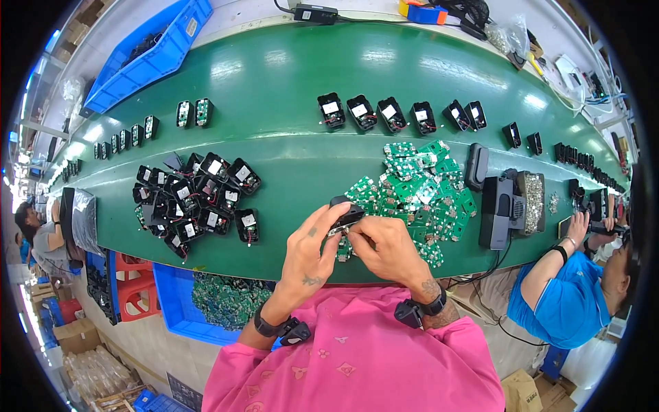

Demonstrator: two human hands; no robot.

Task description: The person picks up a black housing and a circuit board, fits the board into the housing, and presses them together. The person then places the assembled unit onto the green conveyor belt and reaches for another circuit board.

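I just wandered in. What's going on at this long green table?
A person in a pink top holds a small black casing in the left hand, with the fingers of the right hand up against it; exactly what those pinch is hidden. Just beyond lies a pile of green circuit boards. To the left is a heap of black casings, and more stand in a spaced row farther back.

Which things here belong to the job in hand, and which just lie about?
Likely part of the job:
held black case
pile of green circuit boards
heap of black cases

Apparently just lying about:
black power adapter
red stool
cardboard box
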